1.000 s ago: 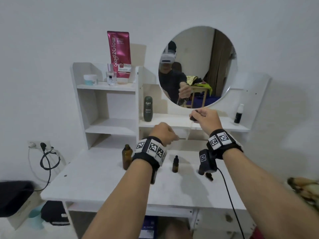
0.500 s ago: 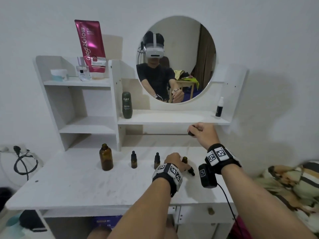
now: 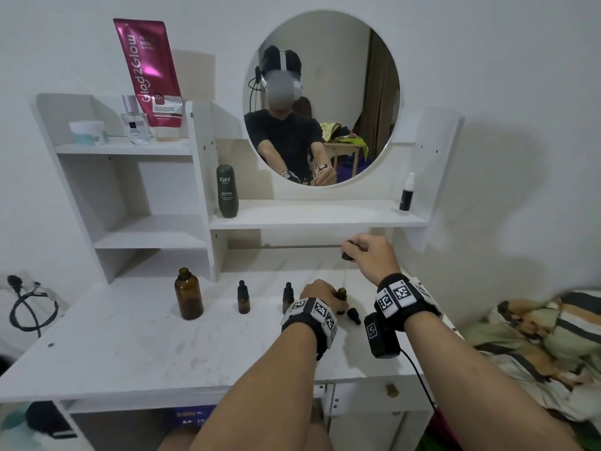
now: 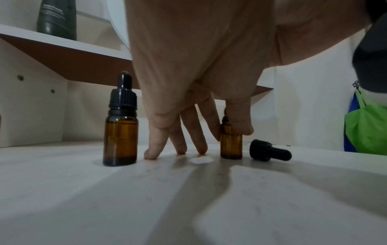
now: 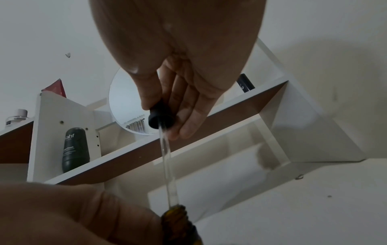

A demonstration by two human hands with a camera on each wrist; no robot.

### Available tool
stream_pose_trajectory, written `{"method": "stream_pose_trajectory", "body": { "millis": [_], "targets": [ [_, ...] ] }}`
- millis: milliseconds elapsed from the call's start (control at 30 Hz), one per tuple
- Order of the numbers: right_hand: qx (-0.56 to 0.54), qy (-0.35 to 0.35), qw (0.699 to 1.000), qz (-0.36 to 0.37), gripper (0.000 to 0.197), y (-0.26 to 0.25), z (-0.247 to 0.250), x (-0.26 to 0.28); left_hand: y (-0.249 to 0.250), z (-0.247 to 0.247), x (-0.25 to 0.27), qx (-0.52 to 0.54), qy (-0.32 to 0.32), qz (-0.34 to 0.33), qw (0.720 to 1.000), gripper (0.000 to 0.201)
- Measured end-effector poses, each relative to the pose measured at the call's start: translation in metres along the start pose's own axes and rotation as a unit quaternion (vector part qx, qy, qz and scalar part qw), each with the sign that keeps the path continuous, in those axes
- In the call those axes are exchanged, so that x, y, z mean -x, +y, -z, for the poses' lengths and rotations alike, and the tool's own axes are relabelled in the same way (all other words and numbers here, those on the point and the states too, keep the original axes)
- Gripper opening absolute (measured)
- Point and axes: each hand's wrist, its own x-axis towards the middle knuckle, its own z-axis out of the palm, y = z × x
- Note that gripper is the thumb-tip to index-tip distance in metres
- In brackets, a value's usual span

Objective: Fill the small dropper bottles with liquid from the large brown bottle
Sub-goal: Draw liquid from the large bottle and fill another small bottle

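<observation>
The large brown bottle [image 3: 188,294] stands uncapped at the left of the white table [image 3: 130,346]. Two capped small dropper bottles [image 3: 243,297] [image 3: 288,296] stand to its right; the nearer one [image 4: 120,122] shows in the left wrist view. My left hand [image 3: 320,292] pinches an open small bottle [image 3: 341,296] [image 4: 231,143] standing on the table. My right hand [image 3: 364,255] holds a black-capped dropper [image 3: 347,252] [image 5: 161,118] above it, its glass tube [image 5: 168,164] dipping into the bottle's mouth [image 5: 176,209]. A loose black dropper cap [image 3: 353,315] [image 4: 270,150] lies just right of that bottle.
A white shelf unit [image 3: 318,216] with a round mirror [image 3: 322,99] rises behind the table. It carries a dark green Kahf bottle [image 3: 227,190], a small black spray bottle [image 3: 407,196], a pink tube [image 3: 148,76], a glass bottle [image 3: 135,122] and a jar [image 3: 87,132]. Bedding [image 3: 536,346] lies right.
My left hand came down from mid-air onto the open small bottle on the table. My right hand lowered the dropper until its tube reached the bottle's mouth. The head view tilted and shifted.
</observation>
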Motion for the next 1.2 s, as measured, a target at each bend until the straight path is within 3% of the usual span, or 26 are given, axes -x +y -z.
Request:
{"method": "stream_pose_trajectory", "body": {
  "millis": [633, 1200],
  "targets": [
    [-0.025, 0.004, 1.000, 0.005, 0.013, -0.0001, 0.0011, 0.0017, -0.0046, -0.0006, -0.0036, 0.019, 0.002, 0.008, 1.000, 0.024],
    [-0.005, 0.012, 1.000, 0.006, 0.013, 0.0015, -0.0011, 0.0037, -0.0061, -0.0058, -0.0111, 0.022, 0.001, 0.007, 1.000, 0.022]
  ]
}}
